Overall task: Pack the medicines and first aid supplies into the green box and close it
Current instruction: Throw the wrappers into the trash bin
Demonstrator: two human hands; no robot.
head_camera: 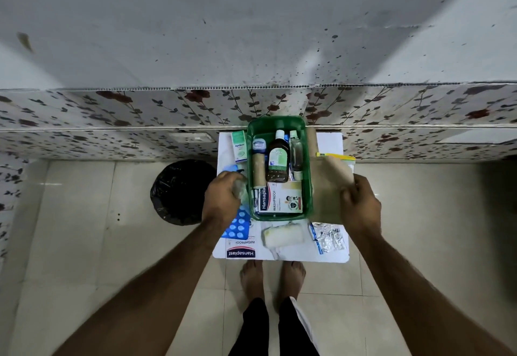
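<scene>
The green box (308, 176) stands open on a small white table (330, 256). Inside it lie a brown syrup bottle (278, 159), a tan bandage roll (259, 170), a Hansaplast carton (281, 200) and a clear bottle (296, 157). My left hand (222, 199) is at the box's left wall, closed around a small clear item. My right hand (361, 204) grips the edge of a brown paper envelope (328, 187) lying right of the box. On the table remain a gauze roll (283, 234), a blue pill strip (237, 227), a foil strip (328, 236), a second Hansaplast carton (241, 252) and a green Optibex carton (239, 147).
A black-lined bin (179, 192) stands on the tiled floor left of the table. A flowered wall panel (140, 109) runs behind the table. A yellow-topped zip bag (340, 157) lies under the envelope. My bare feet (272, 277) are just below the table's front edge.
</scene>
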